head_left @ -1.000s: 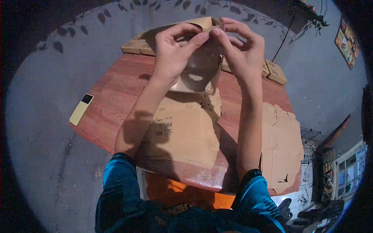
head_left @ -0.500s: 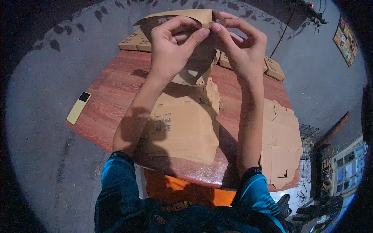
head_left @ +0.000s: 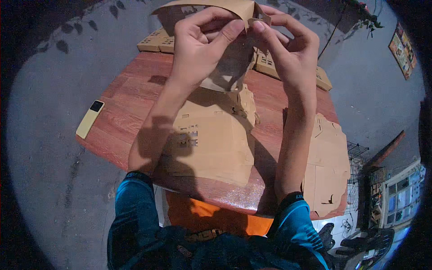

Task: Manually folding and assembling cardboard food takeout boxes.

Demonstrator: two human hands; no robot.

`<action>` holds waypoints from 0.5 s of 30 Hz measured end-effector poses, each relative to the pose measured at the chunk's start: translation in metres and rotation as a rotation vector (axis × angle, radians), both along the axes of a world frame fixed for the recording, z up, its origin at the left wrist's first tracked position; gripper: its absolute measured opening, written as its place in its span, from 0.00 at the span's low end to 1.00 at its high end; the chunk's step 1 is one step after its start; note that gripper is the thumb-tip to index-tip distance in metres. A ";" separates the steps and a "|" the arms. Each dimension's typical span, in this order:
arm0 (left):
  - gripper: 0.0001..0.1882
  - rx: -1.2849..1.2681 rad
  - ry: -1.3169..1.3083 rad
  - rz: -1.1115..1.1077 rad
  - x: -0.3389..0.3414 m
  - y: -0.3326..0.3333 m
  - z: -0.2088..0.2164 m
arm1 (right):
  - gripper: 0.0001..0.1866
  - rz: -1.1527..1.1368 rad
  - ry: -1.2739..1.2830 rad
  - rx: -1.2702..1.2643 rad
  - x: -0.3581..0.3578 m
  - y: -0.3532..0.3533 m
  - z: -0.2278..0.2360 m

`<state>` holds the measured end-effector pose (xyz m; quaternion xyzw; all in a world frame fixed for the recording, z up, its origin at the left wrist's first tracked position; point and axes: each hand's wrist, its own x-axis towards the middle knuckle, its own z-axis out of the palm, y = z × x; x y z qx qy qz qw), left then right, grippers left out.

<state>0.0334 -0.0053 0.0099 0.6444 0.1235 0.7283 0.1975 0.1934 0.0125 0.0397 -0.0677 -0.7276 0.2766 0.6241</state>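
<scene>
A partly folded brown cardboard box is held up high above the table, its shaded panel hanging down between my arms. My left hand is closed on its edge, thumb and fingers pinching near the corner. At the same corner, my right hand pinches a small flap, its thumb close to the left thumb. Right below lies a stack of flat, die-cut cardboard box blanks with cut-out lettering, partly in the shadow of my arms.
On the reddish wooden table, a second pile of flat blanks lies at the right edge. Folded boxes stand along the far edge, with more folded boxes to the right. A yellow phone rests at the left edge.
Both hands and the box have shifted slightly up in the view. My right hand has moved a little to the right, and the corner flap it pinches now angles outward.
</scene>
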 end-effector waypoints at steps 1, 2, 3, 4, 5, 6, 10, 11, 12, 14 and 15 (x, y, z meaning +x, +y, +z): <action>0.09 -0.005 0.019 0.025 -0.001 -0.001 0.000 | 0.11 -0.001 0.002 -0.001 0.002 -0.002 0.001; 0.09 0.005 0.008 -0.015 -0.001 -0.001 -0.001 | 0.17 0.008 0.015 -0.113 0.007 -0.006 0.003; 0.09 -0.008 0.039 0.048 -0.001 -0.002 -0.001 | 0.21 0.012 0.021 -0.169 0.007 -0.006 0.004; 0.09 0.012 0.036 0.067 0.000 -0.002 -0.002 | 0.24 0.016 0.028 -0.225 0.007 -0.006 0.004; 0.09 0.034 0.032 0.086 0.001 -0.002 -0.002 | 0.18 0.002 -0.002 -0.126 0.006 -0.004 0.004; 0.09 0.035 0.033 0.085 0.002 -0.003 -0.003 | 0.15 -0.006 -0.018 -0.077 0.006 -0.004 0.002; 0.08 0.049 0.025 0.169 0.006 -0.008 -0.003 | 0.11 0.006 -0.036 0.031 0.006 0.006 -0.005; 0.07 0.057 0.039 0.221 0.006 -0.009 -0.004 | 0.11 0.003 -0.049 0.031 0.008 0.007 -0.006; 0.07 0.061 0.041 0.221 0.007 -0.010 -0.003 | 0.10 0.000 -0.062 0.031 0.008 0.008 -0.007; 0.07 0.016 0.029 0.205 0.009 -0.012 -0.004 | 0.10 -0.015 -0.078 0.046 0.010 0.009 -0.006; 0.07 0.018 0.029 0.205 0.010 -0.013 -0.004 | 0.10 -0.006 -0.086 0.063 0.010 0.008 -0.006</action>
